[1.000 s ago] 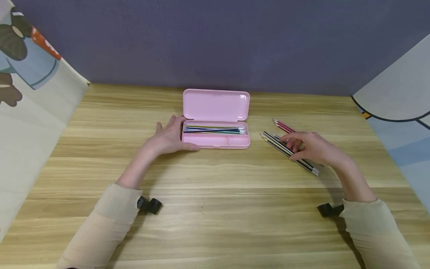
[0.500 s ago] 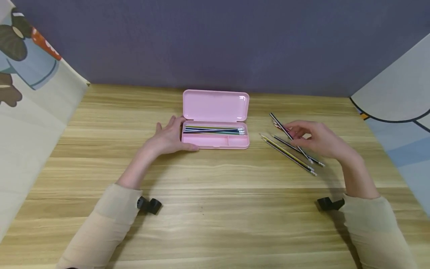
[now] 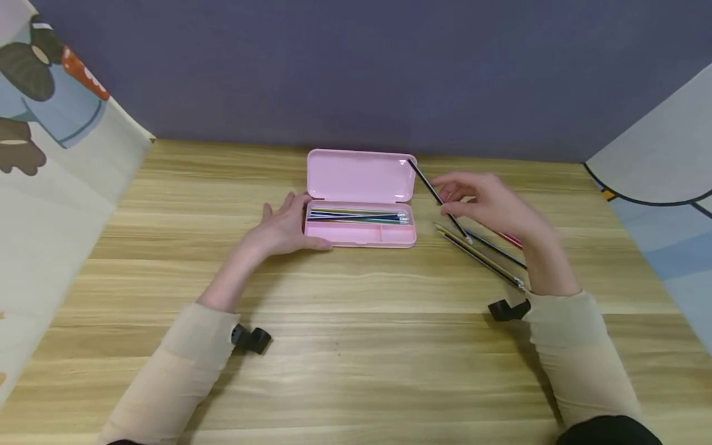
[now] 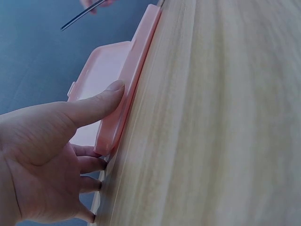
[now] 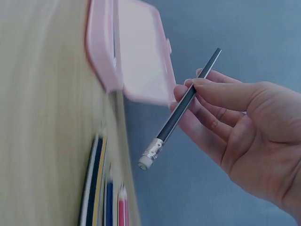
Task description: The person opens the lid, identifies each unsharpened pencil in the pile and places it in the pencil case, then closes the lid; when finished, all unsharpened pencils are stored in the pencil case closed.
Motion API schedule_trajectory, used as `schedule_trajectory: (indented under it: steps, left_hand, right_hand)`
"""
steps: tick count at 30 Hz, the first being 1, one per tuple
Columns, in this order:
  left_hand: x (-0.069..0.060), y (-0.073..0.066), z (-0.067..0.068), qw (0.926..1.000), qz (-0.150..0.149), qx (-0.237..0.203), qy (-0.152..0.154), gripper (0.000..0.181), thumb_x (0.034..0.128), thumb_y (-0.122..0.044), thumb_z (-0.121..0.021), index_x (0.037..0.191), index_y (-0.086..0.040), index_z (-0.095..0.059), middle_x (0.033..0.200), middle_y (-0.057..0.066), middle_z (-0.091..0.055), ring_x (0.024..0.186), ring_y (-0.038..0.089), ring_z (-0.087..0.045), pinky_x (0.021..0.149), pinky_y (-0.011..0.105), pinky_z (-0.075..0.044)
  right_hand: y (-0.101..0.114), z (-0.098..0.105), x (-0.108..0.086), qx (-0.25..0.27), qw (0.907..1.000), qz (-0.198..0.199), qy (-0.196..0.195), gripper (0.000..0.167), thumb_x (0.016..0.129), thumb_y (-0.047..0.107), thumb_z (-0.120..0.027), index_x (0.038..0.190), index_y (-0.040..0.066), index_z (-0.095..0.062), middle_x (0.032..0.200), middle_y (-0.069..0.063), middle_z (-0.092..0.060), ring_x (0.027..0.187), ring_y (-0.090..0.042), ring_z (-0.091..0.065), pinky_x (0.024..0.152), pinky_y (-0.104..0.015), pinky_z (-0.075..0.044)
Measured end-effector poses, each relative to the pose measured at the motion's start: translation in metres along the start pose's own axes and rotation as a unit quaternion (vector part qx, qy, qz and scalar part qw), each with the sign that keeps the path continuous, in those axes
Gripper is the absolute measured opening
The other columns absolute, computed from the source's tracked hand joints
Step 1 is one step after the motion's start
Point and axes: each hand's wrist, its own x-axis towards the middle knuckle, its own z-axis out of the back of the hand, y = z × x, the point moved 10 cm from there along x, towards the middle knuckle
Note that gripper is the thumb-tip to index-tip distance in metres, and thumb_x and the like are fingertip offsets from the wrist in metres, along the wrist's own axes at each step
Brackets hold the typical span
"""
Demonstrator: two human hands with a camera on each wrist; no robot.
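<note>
A pink pencil case (image 3: pixel 345 233) lies on the table with its lid (image 3: pixel 361 176) raised at the back. Several pencils (image 3: pixel 356 216) fill its long rear compartment. My left hand (image 3: pixel 283 230) holds the case's left end, thumb along the front wall and index finger at the back corner, other fingers spread. Right of the case, my right hand (image 3: pixel 492 201) pinches a black-and-silver striped pencil (image 5: pixel 176 115) between thumb and fingers. It is held up off the table, tilted, its white eraser end toward me. Its far tip overlaps the lid's right corner in the head view.
Yellow-and-black pencils (image 3: pixel 481 258), a dark blue pencil (image 3: pixel 497 250) and red pencils (image 3: pixel 510 240), partly hidden by my right arm, lie right of the case. The front compartments hold nothing visible. A dark blue-grey panel (image 3: pixel 356 74) borders the table's back edge.
My right hand has picked one striped pencil from the loose pencils and carried it up and left, toward the case. The left hand keeps its place on the case.
</note>
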Motion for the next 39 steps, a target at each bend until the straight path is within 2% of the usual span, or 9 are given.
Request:
schedule_trajectory:
  steps: [4,9,13,16,23,28,33,39]
  left_hand:
    - [0.000,0.000,-0.001,1.0000,0.002,0.001,0.002,0.110,0.0822,-0.055,-0.081,0.160,-0.008,-0.020,0.171,0.021,-0.020,0.163,0.037,0.000,0.125,0.071,0.010]
    - [0.000,0.000,-0.001,1.0000,0.003,0.002,0.000,0.111,0.0815,-0.056,-0.081,0.160,-0.009,-0.019,0.172,0.021,-0.019,0.163,0.036,0.001,0.125,0.070,0.010]
    - [-0.001,-0.002,0.000,1.0000,0.000,0.000,-0.002,0.110,0.0815,-0.055,-0.081,0.160,-0.009,-0.020,0.172,0.021,-0.020,0.163,0.037,0.000,0.125,0.071,0.010]
    - [-0.002,-0.005,0.001,1.0000,0.000,0.000,-0.004,0.109,0.0813,-0.055,-0.082,0.160,-0.009,-0.021,0.172,0.020,-0.020,0.163,0.037,-0.001,0.125,0.071,0.009]
    - [-0.001,-0.007,0.000,1.0000,-0.002,0.001,-0.005,0.108,0.0815,-0.054,-0.082,0.159,-0.009,-0.022,0.171,0.019,-0.023,0.163,0.037,-0.002,0.125,0.071,0.008]
    - [-0.001,-0.008,0.000,1.0000,-0.002,0.002,-0.007,0.107,0.0811,-0.053,-0.082,0.158,-0.009,-0.023,0.170,0.020,-0.024,0.163,0.038,-0.003,0.125,0.071,0.007]
    - [-0.002,-0.009,0.001,1.0000,-0.004,0.001,-0.008,0.106,0.0813,-0.052,-0.082,0.158,-0.008,-0.023,0.169,0.022,-0.025,0.162,0.039,-0.004,0.125,0.071,0.007]
    - [-0.002,-0.008,0.000,1.0000,0.001,0.008,-0.004,0.107,0.0816,-0.054,-0.082,0.159,-0.008,-0.022,0.170,0.022,-0.023,0.163,0.038,-0.004,0.125,0.071,0.007]
  right_hand:
    - [0.017,-0.007,0.019,0.005,0.9997,0.023,0.007,0.044,0.095,0.001,-0.070,0.137,0.008,-0.064,0.106,-0.014,-0.074,0.092,-0.005,-0.068,0.082,-0.015,-0.053]
    - [0.034,-0.015,0.039,-0.020,0.9987,0.041,0.024,0.041,0.095,0.000,-0.070,0.135,0.010,-0.066,0.106,-0.014,-0.075,0.097,-0.013,-0.069,0.083,-0.016,-0.053]
    - [0.044,-0.022,0.052,-0.043,0.9971,0.047,0.041,0.040,0.096,0.002,-0.069,0.134,0.015,-0.067,0.106,-0.012,-0.074,0.098,-0.019,-0.069,0.084,-0.025,-0.055]
    - [0.051,-0.029,0.059,-0.055,0.9954,0.054,0.057,0.041,0.096,0.001,-0.068,0.135,0.014,-0.067,0.107,-0.012,-0.074,0.097,-0.021,-0.071,0.083,-0.033,-0.056]
    - [0.062,-0.051,0.073,-0.093,0.9877,0.087,0.090,0.042,0.093,-0.004,-0.069,0.131,0.013,-0.071,0.107,-0.010,-0.076,0.095,-0.020,-0.071,0.077,-0.035,-0.055]
    - [0.071,-0.069,0.080,-0.086,0.9846,0.107,0.108,0.038,0.093,-0.005,-0.068,0.127,0.011,-0.072,0.105,-0.010,-0.076,0.095,-0.020,-0.068,0.081,-0.036,-0.054]
    - [0.077,-0.082,0.083,-0.081,0.9827,0.114,0.121,0.034,0.093,-0.003,-0.070,0.124,0.010,-0.074,0.098,-0.009,-0.075,0.091,-0.019,-0.066,0.081,-0.035,-0.053]
    - [0.074,-0.094,0.084,-0.092,0.9802,0.104,0.141,0.034,0.091,-0.004,-0.071,0.122,0.010,-0.074,0.096,-0.008,-0.075,0.091,-0.019,-0.067,0.086,-0.037,-0.055]
